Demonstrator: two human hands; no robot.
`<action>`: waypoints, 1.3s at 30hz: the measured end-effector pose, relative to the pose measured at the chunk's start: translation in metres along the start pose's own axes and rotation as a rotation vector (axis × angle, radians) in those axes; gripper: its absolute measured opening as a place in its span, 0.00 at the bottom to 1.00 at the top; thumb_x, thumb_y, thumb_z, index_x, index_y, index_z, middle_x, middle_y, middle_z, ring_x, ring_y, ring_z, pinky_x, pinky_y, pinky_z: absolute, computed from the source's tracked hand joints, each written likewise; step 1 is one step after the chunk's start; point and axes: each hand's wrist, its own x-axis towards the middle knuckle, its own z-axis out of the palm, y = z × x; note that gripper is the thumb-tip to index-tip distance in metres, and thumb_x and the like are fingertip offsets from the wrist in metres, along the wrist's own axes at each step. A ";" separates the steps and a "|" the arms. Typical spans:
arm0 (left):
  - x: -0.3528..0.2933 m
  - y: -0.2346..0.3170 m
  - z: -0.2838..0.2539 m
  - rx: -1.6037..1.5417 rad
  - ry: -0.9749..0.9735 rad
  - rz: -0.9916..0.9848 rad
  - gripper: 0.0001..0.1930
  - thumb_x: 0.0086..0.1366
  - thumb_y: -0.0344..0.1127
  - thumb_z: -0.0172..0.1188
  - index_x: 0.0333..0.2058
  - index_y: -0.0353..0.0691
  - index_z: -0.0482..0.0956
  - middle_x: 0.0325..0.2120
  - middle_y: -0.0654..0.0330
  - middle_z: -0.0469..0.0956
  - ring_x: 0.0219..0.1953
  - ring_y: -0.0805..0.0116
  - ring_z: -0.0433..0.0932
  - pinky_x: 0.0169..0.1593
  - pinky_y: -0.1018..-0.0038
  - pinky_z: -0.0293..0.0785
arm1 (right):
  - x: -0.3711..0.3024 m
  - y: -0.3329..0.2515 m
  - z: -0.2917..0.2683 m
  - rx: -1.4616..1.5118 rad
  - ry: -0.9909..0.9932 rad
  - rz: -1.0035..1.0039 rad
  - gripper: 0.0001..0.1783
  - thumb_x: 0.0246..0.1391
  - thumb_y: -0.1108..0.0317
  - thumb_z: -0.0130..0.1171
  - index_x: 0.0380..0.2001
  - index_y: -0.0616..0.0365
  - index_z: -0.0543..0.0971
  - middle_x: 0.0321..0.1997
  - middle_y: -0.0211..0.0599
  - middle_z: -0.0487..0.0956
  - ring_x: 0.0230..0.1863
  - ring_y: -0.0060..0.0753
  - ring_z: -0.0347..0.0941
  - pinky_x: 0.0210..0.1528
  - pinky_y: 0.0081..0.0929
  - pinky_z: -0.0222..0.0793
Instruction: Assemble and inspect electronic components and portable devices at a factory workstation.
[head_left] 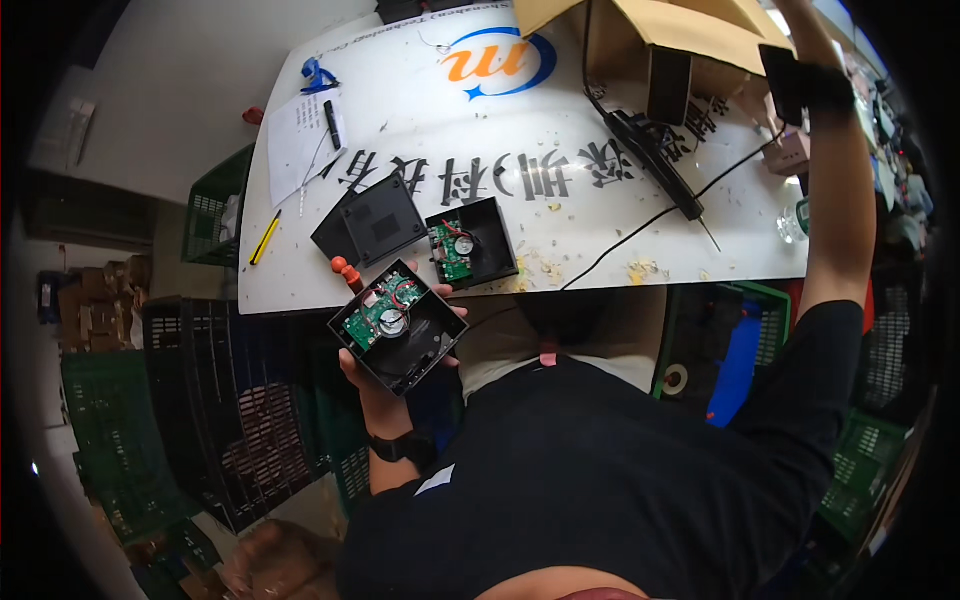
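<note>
My left hand (352, 370) holds up a black plastic box housing (425, 345) in front of the table's near edge, fingers wrapped around its sides. Inside that housing sit a green circuit board (365, 322), a round silver part and red and black wires. A second open housing (490, 235) with a similar board lies on the table just beyond it. To its left are black flat covers (385, 220), overlapping. My right hand (800, 14) is raised at the top right beside an open cardboard box (690, 25); its fingers are cut off by the picture's edge.
On the white table (400, 120) lie a black corded electric screwdriver (655, 165), an orange-red knobbed handle (345, 270), a yellow pen (265, 238), a paper sheet (295, 150) with a black marker, and yellowish scraps. Dark crates (225, 410) stand at the left.
</note>
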 end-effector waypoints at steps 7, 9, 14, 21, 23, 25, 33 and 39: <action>-0.042 0.000 -0.032 -0.106 0.062 0.107 0.70 0.52 0.66 0.74 0.74 0.31 0.35 0.66 0.25 0.54 0.66 0.19 0.61 0.45 0.29 0.80 | 0.013 0.123 0.055 -0.321 -0.462 0.268 0.08 0.60 0.72 0.58 0.40 0.62 0.83 0.27 0.35 0.82 0.29 0.24 0.78 0.30 0.24 0.73; -0.045 0.000 -0.039 -0.164 0.049 0.098 0.70 0.53 0.66 0.74 0.74 0.30 0.36 0.66 0.25 0.55 0.66 0.19 0.60 0.45 0.29 0.80 | 0.011 0.133 0.054 -0.306 -0.404 0.183 0.11 0.64 0.70 0.57 0.46 0.60 0.82 0.30 0.34 0.82 0.32 0.23 0.79 0.33 0.22 0.75; -0.050 0.008 -0.050 -0.168 0.052 0.132 0.69 0.53 0.66 0.74 0.74 0.30 0.36 0.65 0.26 0.55 0.65 0.19 0.61 0.44 0.30 0.81 | -0.051 -0.043 0.142 0.499 -0.496 0.077 0.12 0.60 0.69 0.63 0.46 0.58 0.82 0.34 0.34 0.84 0.36 0.25 0.79 0.34 0.23 0.75; -0.034 0.003 -0.032 -0.224 0.012 0.134 0.70 0.53 0.66 0.74 0.74 0.32 0.34 0.65 0.26 0.56 0.65 0.18 0.62 0.45 0.30 0.81 | -0.221 -0.236 0.301 0.164 -1.091 -0.727 0.52 0.38 0.51 0.82 0.67 0.48 0.69 0.59 0.50 0.72 0.56 0.56 0.73 0.56 0.47 0.73; -0.038 -0.003 -0.029 -0.141 0.046 0.176 0.70 0.53 0.66 0.74 0.75 0.33 0.35 0.65 0.27 0.56 0.65 0.19 0.62 0.45 0.30 0.81 | -0.235 -0.234 0.321 0.062 -1.096 -0.732 0.54 0.37 0.50 0.82 0.68 0.48 0.68 0.59 0.50 0.72 0.56 0.58 0.72 0.58 0.49 0.71; -0.047 -0.006 -0.028 0.008 0.130 0.257 0.70 0.52 0.66 0.74 0.75 0.34 0.35 0.65 0.27 0.56 0.65 0.19 0.62 0.46 0.30 0.81 | -0.241 -0.240 0.334 -0.138 -1.121 -0.729 0.58 0.33 0.50 0.83 0.69 0.46 0.66 0.59 0.51 0.71 0.56 0.62 0.70 0.61 0.51 0.68; -0.029 0.009 -0.033 -0.096 0.031 0.181 0.69 0.52 0.66 0.75 0.75 0.37 0.37 0.65 0.27 0.57 0.65 0.18 0.61 0.46 0.31 0.81 | -0.196 -0.193 0.343 0.136 -1.214 -0.455 0.61 0.35 0.52 0.80 0.72 0.47 0.60 0.61 0.54 0.69 0.63 0.60 0.67 0.64 0.50 0.67; -0.020 -0.006 -0.043 -0.050 0.080 0.142 0.68 0.52 0.65 0.74 0.75 0.36 0.38 0.64 0.28 0.61 0.63 0.18 0.65 0.45 0.32 0.82 | -0.204 -0.189 0.364 0.240 -1.323 -0.438 0.62 0.36 0.50 0.80 0.73 0.50 0.59 0.64 0.56 0.70 0.64 0.54 0.68 0.62 0.42 0.69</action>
